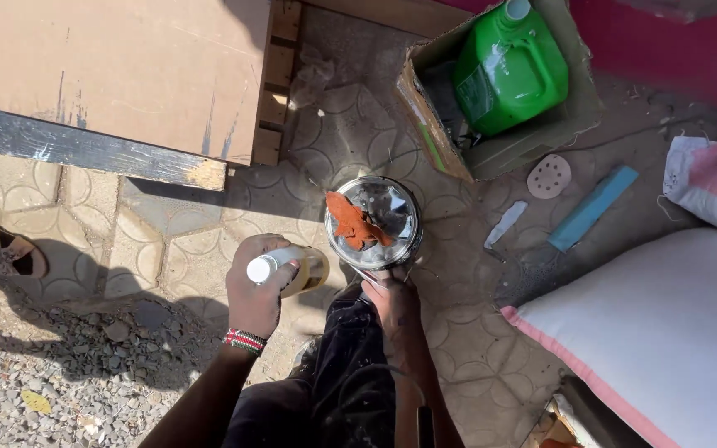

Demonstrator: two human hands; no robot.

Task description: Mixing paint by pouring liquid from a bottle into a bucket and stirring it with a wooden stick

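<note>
My left hand [255, 286] grips a small clear bottle [288, 267] with a white cap, held on its side and pointing at me. My right hand [392, 300] holds the near edge of a round shiny headlamp [379, 217] that rests against my dark trouser knee [358, 365]. A crumpled orange-brown piece of sandpaper [352, 222] lies on the lamp's clear lens. A beaded band circles my left wrist.
A cardboard box [533, 141] holding a green jug [509, 70] stands behind the lamp. A sanding disc [549, 176], a blue block [592, 207] and a white strip [504, 224] lie on the paving. White sacks [665, 332] are at right, a wooden board [126, 75] at upper left, a sandalled foot [2, 247] at left.
</note>
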